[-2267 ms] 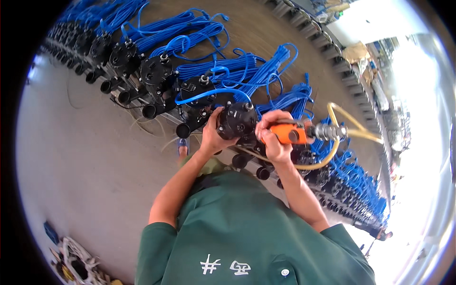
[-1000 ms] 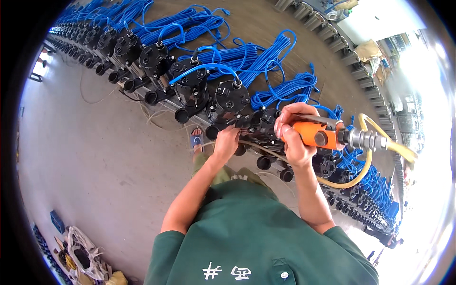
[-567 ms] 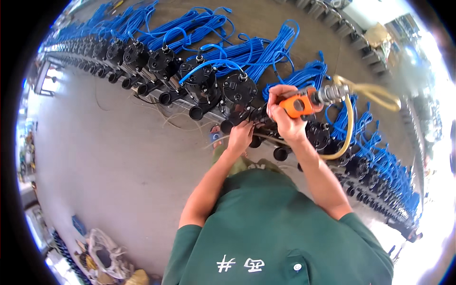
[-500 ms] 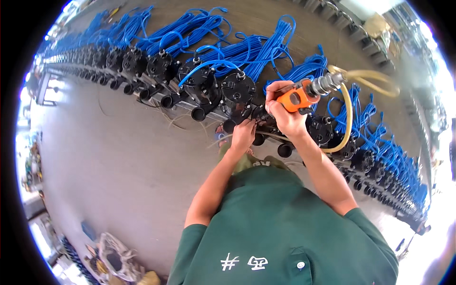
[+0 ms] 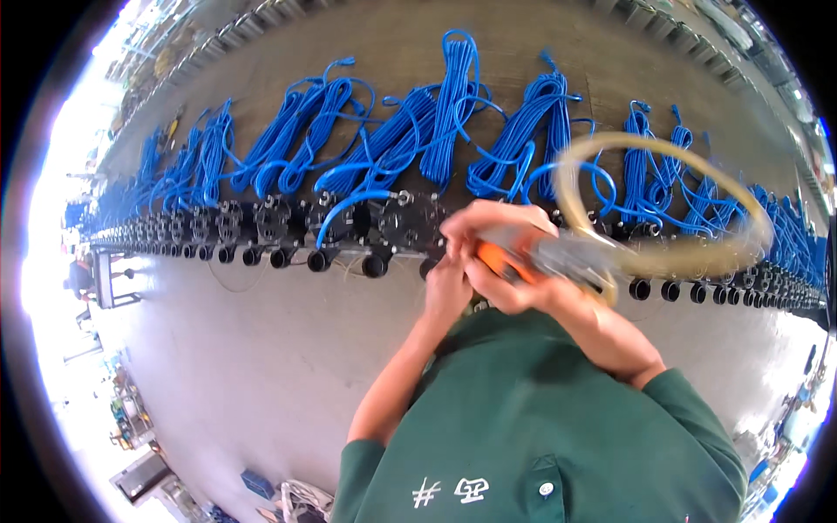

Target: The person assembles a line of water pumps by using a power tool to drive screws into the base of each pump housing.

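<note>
My right hand [image 5: 501,218] is wrapped round an orange and silver air screwdriver [image 5: 499,260], smeared by motion. A pale yellow hose [image 5: 697,144] loops off its silver end to the right. Just left of the tool's front, my left hand [image 5: 446,286] has its fingers pinched together beside the right hand; what they hold, if anything, is hidden. Both hands are at the near side of a row of black round pump-like units. The closest visible one, a black unit with a round lid [image 5: 411,220], is left of my hands. The tool's tip is hidden.
Black units with short round outlets [image 5: 375,265] run in a long row to both sides. Behind them lie bundles of blue cable [image 5: 449,113] on a brown surface. Grey floor [image 5: 253,366] is on the near side, with a blue box [image 5: 257,484] at lower left.
The screwdriver and right hand have come down and nearer to me, the tool now tilted flatter. The hose has swung round into a wide loop. My view has turned, levelling the row.
</note>
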Demonstrator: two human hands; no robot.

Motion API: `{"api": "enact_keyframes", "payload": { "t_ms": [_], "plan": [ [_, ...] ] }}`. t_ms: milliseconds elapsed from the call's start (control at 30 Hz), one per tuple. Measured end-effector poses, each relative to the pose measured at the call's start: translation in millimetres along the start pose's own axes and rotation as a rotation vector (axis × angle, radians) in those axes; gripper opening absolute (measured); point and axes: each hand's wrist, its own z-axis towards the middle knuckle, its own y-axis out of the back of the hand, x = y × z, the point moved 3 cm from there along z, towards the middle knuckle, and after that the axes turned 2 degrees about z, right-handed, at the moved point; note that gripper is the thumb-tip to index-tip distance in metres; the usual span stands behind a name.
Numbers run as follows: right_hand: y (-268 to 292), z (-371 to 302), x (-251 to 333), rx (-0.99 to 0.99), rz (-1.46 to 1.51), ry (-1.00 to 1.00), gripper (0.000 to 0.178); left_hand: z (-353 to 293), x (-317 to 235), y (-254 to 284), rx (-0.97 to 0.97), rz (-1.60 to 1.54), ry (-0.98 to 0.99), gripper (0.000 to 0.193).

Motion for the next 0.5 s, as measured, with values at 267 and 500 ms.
{"api": "enact_keyframes", "payload": {
  "t_ms": [267,500],
  "plan": [
    [66.8,-39.8,49.8,-0.615,-0.06,0.151,0.024,189.7,-126.7,154.1,0.359,0.085,-0.372,0.011],
    [73.3,-51.4,31.6,-0.922,-0.129,0.108,0.022,241.4,-39.2,-41.6,1.296,-0.009,-0.936,0.025]
  ]
}}
